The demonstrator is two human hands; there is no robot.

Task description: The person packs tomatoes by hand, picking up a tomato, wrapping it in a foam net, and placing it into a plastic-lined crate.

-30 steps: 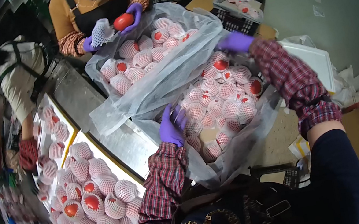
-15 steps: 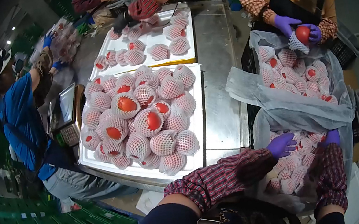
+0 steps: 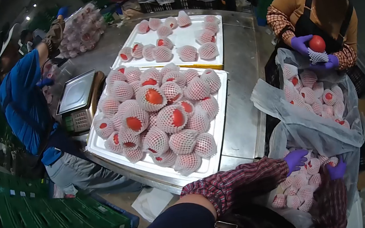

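Observation:
My left hand [image 3: 295, 160], in a purple glove, lies over red fruits in foam nets [image 3: 303, 181], its fingers stretched out and apart. These fruits sit in a crate lined with translucent plastic at the lower right. Across the same crate, my right hand [image 3: 336, 169], also gloved in purple, has its fingers curled against a net-wrapped fruit [image 3: 328, 161] at the crate's right side. Its fingertips are partly hidden. Behind, a second lined crate [image 3: 270, 95] holds more netted fruits [image 3: 316, 91].
A white tray [image 3: 225, 102] heaped with netted fruits stands on the metal table [image 3: 242, 123]; another tray [image 3: 131, 38] lies behind. A scale [image 3: 76, 100] sits left. A co-worker [image 3: 305, 11] opposite holds a bare red fruit [image 3: 317, 44]. Green crates [image 3: 51, 223] stand lower left.
The view has shifted, so the table appears further right. A co-worker's gloved hand has left the far tray. My hands stay in the near crate, the right one now against a fruit.

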